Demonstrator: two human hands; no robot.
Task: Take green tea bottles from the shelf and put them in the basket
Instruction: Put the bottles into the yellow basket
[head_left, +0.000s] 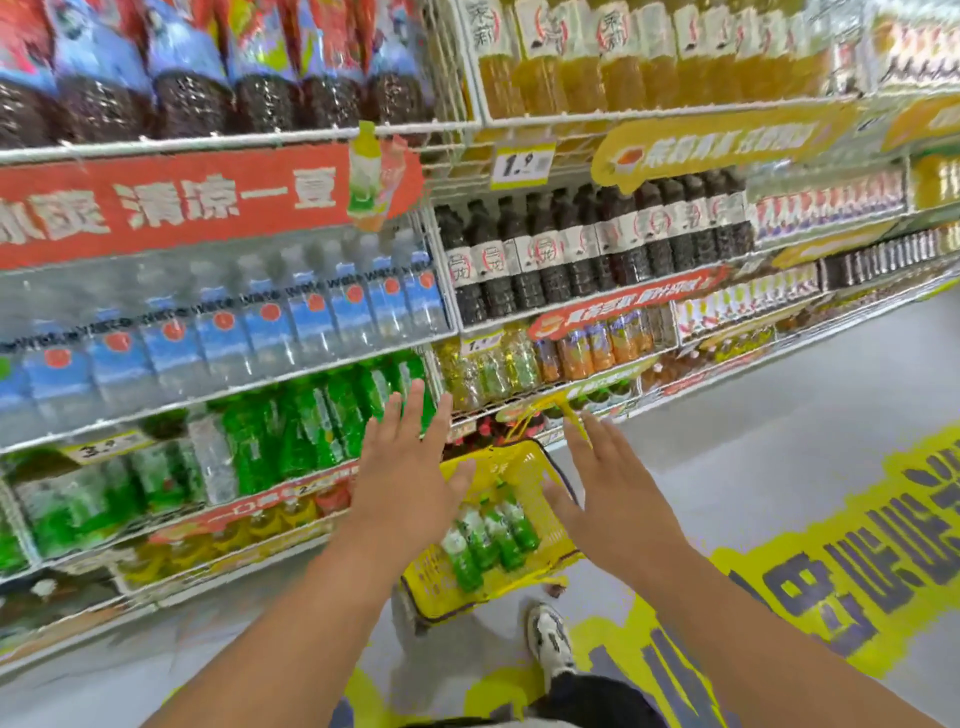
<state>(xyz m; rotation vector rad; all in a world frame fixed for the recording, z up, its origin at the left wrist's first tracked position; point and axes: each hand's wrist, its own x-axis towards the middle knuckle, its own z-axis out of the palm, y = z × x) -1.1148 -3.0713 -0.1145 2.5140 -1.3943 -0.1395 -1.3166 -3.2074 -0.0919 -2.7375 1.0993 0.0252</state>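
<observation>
both hands empty, four green teas already in the basket

so the yellow basket (558, 545) is sitting on the floor right by the bottom of the shelf (228, 397), and there are four green tea bottles (488, 535) lying in it side by side, caps pointing toward the shelf. handles are flopped up at the far end.

left hand (405, 467) and right hand (613, 493) are both stretched out above the basket with fingers straight and spread, holding nothing. the left one's fingertips are up near the row of green bottles on the shelf (311, 415), just short of them as far as i can tell. the right one hangs over the basket's right edge.

handling wise, my guess: these are full plastic bottles, so some heft but easy one-handed. the body looks ribbed and the label is shrink wrap, so probably a bit slick, and thin plastic gives a little if you squeeze. i'd wrap fingers round the middle of the body or just under the shoulder, not pinch the cap. they're packed tight in the row, so taking the front one straight out makes sense, otherwise neighbours may tip.

there's still room in the basket next to the four. lay the next one down alongside so it doesn't roll around.

also in view: blue label water bottles (270, 332) one shelf up, and a sneaker (550, 639) by the basket.
</observation>
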